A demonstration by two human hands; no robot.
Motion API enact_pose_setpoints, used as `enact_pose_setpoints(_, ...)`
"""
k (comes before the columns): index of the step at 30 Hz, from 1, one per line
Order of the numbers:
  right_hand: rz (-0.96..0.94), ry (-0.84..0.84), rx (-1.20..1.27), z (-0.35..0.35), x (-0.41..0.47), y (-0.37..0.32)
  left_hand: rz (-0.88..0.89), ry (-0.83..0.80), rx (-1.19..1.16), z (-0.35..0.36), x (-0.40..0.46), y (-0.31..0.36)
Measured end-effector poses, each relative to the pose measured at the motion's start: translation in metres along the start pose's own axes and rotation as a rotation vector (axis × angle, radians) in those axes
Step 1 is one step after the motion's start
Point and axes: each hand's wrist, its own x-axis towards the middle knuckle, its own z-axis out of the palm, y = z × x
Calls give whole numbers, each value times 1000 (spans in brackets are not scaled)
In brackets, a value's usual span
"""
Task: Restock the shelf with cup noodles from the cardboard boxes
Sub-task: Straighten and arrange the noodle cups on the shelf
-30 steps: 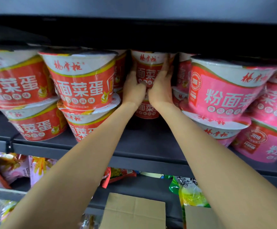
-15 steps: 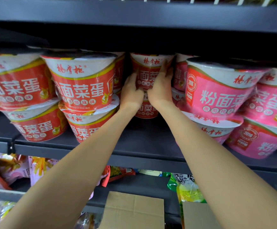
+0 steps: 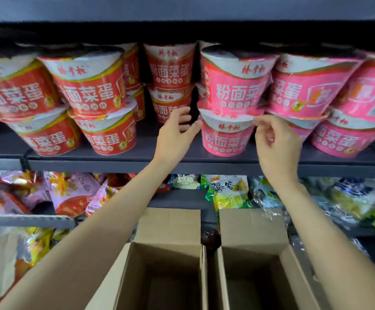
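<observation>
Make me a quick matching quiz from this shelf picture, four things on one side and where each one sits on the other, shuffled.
Things:
1. red cup noodles
2. pink cup noodles
3. cardboard boxes
4. snack bags

Places:
A. on the floor side, below the arms
B. left part of the noodle shelf
C. shelf under the noodles
D. right part of the noodle shelf

Pairs: 1-B, 2-D, 3-A, 4-C
</observation>
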Motion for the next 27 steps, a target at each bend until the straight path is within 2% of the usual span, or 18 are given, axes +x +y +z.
enact_pose_setpoints(2, 234, -122, 138, -1, 4, 10, -160, -50, -113, 16, 4, 7)
enact_pose_setpoints(4, 411, -249, 343, 3, 12, 8, -201, -69, -213, 31, 10, 13)
enact_pose_setpoints(5, 437, -278, 380, 5, 16, 6, -197, -68, -239, 38, 13, 16)
enact_pose_setpoints(10, 300, -295, 265, 15, 17, 0, -104, -36, -129, 42, 21, 12)
enact_pose_setpoints(14, 229, -408, 278, 13, 9, 2, -32, -87, -68, 17, 18, 6)
enact_pose_setpoints(17, 231, -351, 227, 7, 20, -2, 60, -92, 71, 5, 22, 18)
enact_pose_setpoints(19, 216, -337, 236, 6, 34, -10, 90, -121, -32, 4, 32, 32)
enact_pose_setpoints(22, 209, -407, 348, 8, 52, -16, 73, -171, -174, 7, 46, 41)
enact_pose_setpoints(27, 201, -490, 370, 9, 60, -9, 69, -18, -243, 11, 37, 32)
